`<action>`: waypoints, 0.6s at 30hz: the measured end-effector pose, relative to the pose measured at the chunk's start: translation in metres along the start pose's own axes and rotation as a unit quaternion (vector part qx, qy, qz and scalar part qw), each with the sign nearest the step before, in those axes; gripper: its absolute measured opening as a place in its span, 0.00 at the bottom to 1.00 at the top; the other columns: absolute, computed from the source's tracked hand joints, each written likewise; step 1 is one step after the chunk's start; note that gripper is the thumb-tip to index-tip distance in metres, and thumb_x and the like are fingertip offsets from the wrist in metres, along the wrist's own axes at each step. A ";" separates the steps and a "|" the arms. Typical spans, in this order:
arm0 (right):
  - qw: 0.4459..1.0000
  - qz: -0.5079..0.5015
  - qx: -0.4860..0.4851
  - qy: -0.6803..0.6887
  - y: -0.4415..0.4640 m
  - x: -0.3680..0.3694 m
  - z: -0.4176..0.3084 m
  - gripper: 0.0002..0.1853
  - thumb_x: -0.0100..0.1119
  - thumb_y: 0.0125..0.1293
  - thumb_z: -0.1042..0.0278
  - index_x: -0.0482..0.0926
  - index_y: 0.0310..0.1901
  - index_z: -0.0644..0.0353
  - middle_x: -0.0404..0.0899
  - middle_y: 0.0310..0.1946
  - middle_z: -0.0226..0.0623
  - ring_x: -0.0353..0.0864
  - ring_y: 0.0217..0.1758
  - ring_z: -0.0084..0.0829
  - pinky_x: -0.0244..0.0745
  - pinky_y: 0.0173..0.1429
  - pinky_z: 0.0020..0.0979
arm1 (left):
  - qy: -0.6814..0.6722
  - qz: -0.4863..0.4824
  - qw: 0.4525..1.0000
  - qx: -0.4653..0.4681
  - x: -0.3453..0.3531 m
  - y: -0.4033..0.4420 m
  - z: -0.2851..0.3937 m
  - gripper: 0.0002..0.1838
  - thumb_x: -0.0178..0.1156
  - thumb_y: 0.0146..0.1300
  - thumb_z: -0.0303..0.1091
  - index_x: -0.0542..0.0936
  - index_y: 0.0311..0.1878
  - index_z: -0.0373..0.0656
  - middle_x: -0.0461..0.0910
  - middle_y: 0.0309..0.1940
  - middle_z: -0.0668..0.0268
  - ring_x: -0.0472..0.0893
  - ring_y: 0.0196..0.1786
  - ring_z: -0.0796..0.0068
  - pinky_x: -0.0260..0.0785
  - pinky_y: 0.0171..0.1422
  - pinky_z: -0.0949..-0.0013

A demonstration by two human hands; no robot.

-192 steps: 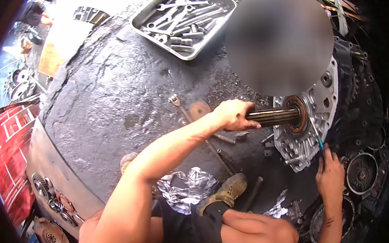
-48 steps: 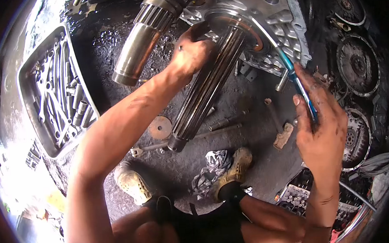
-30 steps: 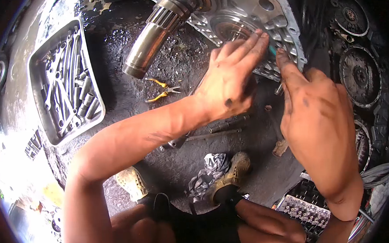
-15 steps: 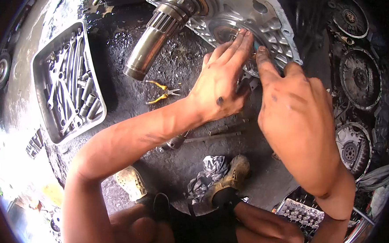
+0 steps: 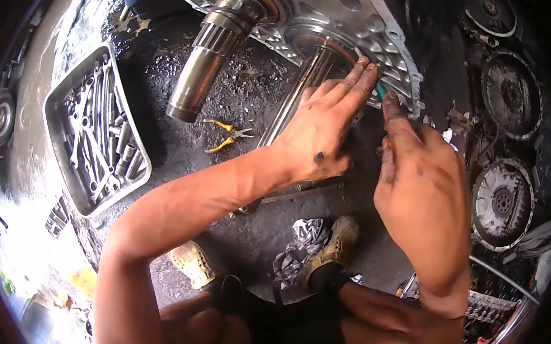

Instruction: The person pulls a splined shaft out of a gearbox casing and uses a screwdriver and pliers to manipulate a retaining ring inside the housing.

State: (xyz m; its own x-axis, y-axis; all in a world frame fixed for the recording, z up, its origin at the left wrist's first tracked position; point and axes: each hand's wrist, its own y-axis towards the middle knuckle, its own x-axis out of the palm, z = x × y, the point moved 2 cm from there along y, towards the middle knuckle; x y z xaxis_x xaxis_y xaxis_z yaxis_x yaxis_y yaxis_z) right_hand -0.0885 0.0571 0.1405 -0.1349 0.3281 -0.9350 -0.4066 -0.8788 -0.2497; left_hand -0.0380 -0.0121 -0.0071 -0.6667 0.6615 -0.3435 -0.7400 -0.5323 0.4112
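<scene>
A cast-metal gearbox housing [image 5: 377, 33] stands at the top, with a splined shaft [image 5: 210, 54] jutting from it toward the lower left. A second, smoother shaft [image 5: 302, 86] comes out of a round opening [image 5: 324, 35] beside it. My left hand [image 5: 323, 123] lies across in front of this shaft, fingers stretched out, tips at the opening's right edge. Closed around a green-handled screwdriver [image 5: 381, 90] is my right hand [image 5: 418, 164], its forefinger along the handle. The screwdriver's thin blade points up at the opening's rim, partly hidden by my left fingertips.
A metal tray [image 5: 53, 146] of wrenches and sockets sits at left. Yellow-handled pliers [image 5: 227, 135] lie on the oily floor. Round clutch-like parts [image 5: 504, 203] line the right side. A crumpled rag [image 5: 301, 245] lies by my feet.
The view has shifted slightly. Both hands have moved down and right relative to the housing's opening, and the second shaft now shows beside my left hand. The screwdriver stays in my right hand.
</scene>
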 end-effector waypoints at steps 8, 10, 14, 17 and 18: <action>0.987 0.081 0.040 0.133 -0.010 0.026 0.015 0.20 0.54 0.61 0.78 0.76 0.56 0.64 0.80 0.48 0.50 0.81 0.45 0.49 0.75 0.50 0.39 | 0.040 -0.026 0.999 0.010 0.006 0.001 0.000 0.47 0.58 0.41 0.21 0.56 0.72 0.38 0.57 0.71 0.48 0.66 0.66 0.46 0.58 0.68 0.54; 0.991 0.110 -0.022 0.068 -0.009 0.020 0.016 0.20 0.53 0.61 0.79 0.75 0.56 0.65 0.80 0.46 0.51 0.82 0.42 0.49 0.76 0.47 0.38 | 0.030 -0.028 0.999 0.010 0.005 0.002 0.000 0.47 0.58 0.42 0.21 0.57 0.72 0.39 0.58 0.71 0.49 0.66 0.66 0.47 0.58 0.68 0.54; 0.993 0.087 0.008 0.084 -0.008 0.021 0.020 0.19 0.53 0.61 0.79 0.76 0.56 0.64 0.80 0.46 0.52 0.82 0.42 0.49 0.75 0.48 0.39 | 0.053 -0.043 0.997 0.026 -0.010 0.008 -0.003 0.45 0.58 0.44 0.22 0.60 0.71 0.43 0.62 0.68 0.50 0.67 0.66 0.49 0.59 0.69 0.54; 0.991 0.071 0.018 0.109 -0.007 0.017 0.019 0.19 0.54 0.62 0.76 0.76 0.56 0.62 0.80 0.45 0.51 0.80 0.44 0.49 0.73 0.52 0.40 | 0.091 -0.003 0.995 0.042 -0.014 0.012 -0.013 0.41 0.58 0.45 0.22 0.64 0.69 0.43 0.66 0.65 0.50 0.69 0.64 0.48 0.63 0.67 0.54; 0.994 0.072 0.015 0.080 -0.007 0.012 0.017 0.19 0.55 0.62 0.75 0.76 0.56 0.61 0.81 0.44 0.50 0.79 0.45 0.49 0.71 0.53 0.40 | 0.094 0.032 0.994 0.041 -0.016 0.014 -0.016 0.36 0.59 0.46 0.22 0.68 0.65 0.40 0.69 0.61 0.49 0.71 0.61 0.47 0.66 0.65 0.55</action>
State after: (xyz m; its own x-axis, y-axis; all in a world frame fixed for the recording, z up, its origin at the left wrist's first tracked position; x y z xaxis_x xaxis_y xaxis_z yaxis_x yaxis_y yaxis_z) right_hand -0.1022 0.0730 0.1349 -0.0493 0.1382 -0.9892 -0.4208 -0.9010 -0.1049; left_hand -0.0392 -0.0386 -0.0090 -0.7235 0.5126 -0.4624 -0.6901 -0.5201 0.5032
